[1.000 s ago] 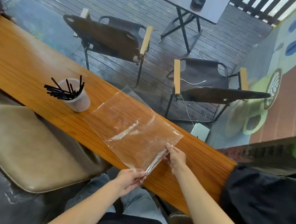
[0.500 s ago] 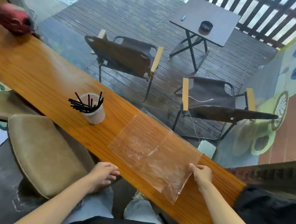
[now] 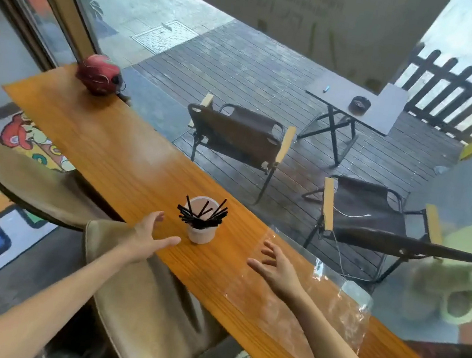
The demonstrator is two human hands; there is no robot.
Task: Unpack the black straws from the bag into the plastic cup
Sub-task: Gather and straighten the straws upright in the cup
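Nearest to the person, two tan padded stools (image 3: 152, 303) stand tucked along the near edge of a long wooden counter (image 3: 118, 148) that runs against a window. The clear plastic bag (image 3: 317, 306) lies flat on the counter toward its right end, one corner lapping over the far edge, and the right forearm crosses above it. The right hand (image 3: 277, 267) reaches forward with its fingers spread and loose, gripping nothing (whether the palm touches the bag I cannot tell). The left hand (image 3: 149, 238) is also open, fingers extended, thumb pointing toward the cup, and it holds nothing. Between the two hands and slightly beyond them stands the white plastic cup (image 3: 202, 228), upright near the middle of the counter's width, just beside the left thumb but apart from it. The black straws (image 3: 203, 215) are in the cup, fanned out over its rim. At the counter's far left corner sits a red helmet (image 3: 98, 75). Past the glass, on a wet wooden deck, are two folding chairs (image 3: 240, 136) and a small dark table (image 3: 358, 103) with an ashtray (image 3: 359, 104).
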